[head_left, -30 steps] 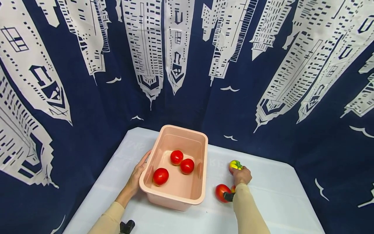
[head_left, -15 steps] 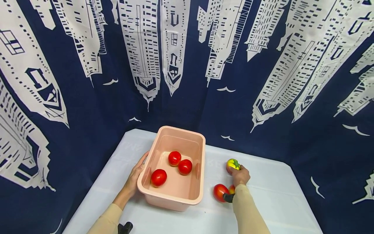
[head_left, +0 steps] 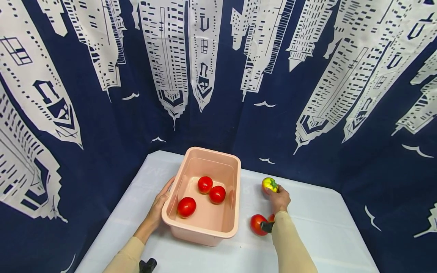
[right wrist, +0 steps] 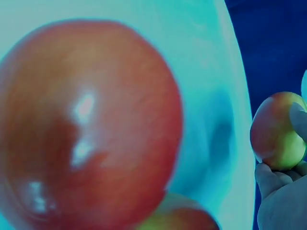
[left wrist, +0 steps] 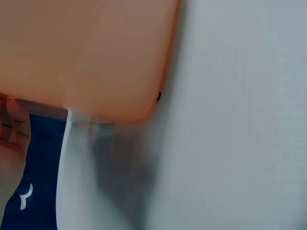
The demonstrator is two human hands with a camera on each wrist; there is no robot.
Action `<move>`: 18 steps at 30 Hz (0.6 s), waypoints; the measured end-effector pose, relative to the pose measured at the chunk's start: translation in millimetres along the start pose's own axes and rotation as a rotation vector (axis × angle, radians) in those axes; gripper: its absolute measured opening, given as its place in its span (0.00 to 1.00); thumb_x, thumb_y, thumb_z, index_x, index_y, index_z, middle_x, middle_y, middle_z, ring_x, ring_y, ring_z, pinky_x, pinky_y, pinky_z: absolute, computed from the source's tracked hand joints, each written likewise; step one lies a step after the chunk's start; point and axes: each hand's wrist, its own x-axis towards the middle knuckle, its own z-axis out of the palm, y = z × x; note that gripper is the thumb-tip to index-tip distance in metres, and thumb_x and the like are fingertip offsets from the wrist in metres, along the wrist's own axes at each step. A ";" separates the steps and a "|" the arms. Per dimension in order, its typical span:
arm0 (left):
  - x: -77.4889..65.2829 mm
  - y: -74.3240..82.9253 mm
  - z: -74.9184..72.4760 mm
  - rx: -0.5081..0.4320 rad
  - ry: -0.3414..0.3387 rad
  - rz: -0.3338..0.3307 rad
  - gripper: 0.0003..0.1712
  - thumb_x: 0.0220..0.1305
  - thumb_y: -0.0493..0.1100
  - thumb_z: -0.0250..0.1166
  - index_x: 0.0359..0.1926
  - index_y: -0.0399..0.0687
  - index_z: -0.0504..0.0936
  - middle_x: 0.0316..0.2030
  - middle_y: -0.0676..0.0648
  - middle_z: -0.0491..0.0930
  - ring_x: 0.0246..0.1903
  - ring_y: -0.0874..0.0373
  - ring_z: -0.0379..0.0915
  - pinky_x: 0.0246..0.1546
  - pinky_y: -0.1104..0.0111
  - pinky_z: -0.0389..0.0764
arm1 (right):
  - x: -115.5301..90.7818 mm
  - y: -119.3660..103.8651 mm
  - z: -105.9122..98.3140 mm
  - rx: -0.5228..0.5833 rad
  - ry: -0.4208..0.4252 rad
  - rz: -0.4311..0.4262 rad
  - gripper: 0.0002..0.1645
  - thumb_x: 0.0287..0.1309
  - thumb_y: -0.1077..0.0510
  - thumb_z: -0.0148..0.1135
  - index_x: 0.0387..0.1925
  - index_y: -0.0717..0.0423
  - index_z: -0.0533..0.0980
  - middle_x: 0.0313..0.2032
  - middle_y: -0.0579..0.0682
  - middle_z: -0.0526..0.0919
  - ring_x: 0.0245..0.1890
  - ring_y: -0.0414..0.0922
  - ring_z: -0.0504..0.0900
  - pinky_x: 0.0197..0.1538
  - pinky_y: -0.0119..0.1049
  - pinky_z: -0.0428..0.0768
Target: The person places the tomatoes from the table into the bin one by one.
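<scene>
Shifted a little up and to the left in the head view since half a second ago: the yellow-topped tomato [head_left: 269,184] and the right hand [head_left: 280,198] that grips it between thumb and fingertips. It sits right of centre, near the cloth's far edge — whether lifted or touching I cannot tell. Its skin looks glossy, so a loose pinch could let it slip and roll off that edge. Low on the right, the loose red tomato [head_left: 258,224] lies just beside the forearm; a sideways sweep might knock it. The right arm reaches up from the lower right, sleeve [head_left: 293,242] slanting leftward. At centre left, the left hand [head_left: 157,206] touches the pink bin [head_left: 209,220] — fingers partly hidden, grip unclear.
</scene>
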 end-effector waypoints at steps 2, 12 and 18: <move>0.4 0.2 0.3 -0.004 0.000 0.000 0.34 0.68 0.49 0.39 0.76 0.65 0.52 0.77 0.54 0.49 0.71 0.70 0.50 0.66 0.75 0.53 | 0.9 -3.2 0.9 0.008 0.007 -0.011 0.40 0.60 0.57 0.62 0.70 0.65 0.60 0.67 0.67 0.66 0.67 0.62 0.63 0.71 0.53 0.60; -0.4 3.1 2.6 -0.044 -0.001 0.018 0.35 0.68 0.48 0.39 0.76 0.58 0.52 0.77 0.48 0.48 0.70 0.69 0.51 0.62 0.83 0.57 | 2.8 -20.9 5.1 0.039 0.019 -0.058 0.39 0.58 0.59 0.65 0.69 0.64 0.63 0.66 0.66 0.68 0.66 0.61 0.67 0.68 0.52 0.66; -0.9 2.4 3.9 -0.051 0.015 0.024 0.34 0.69 0.48 0.39 0.76 0.58 0.53 0.76 0.48 0.49 0.70 0.68 0.52 0.62 0.83 0.57 | 3.5 -31.1 4.1 0.082 0.028 -0.075 0.41 0.58 0.59 0.66 0.70 0.63 0.61 0.67 0.64 0.68 0.66 0.60 0.68 0.68 0.51 0.68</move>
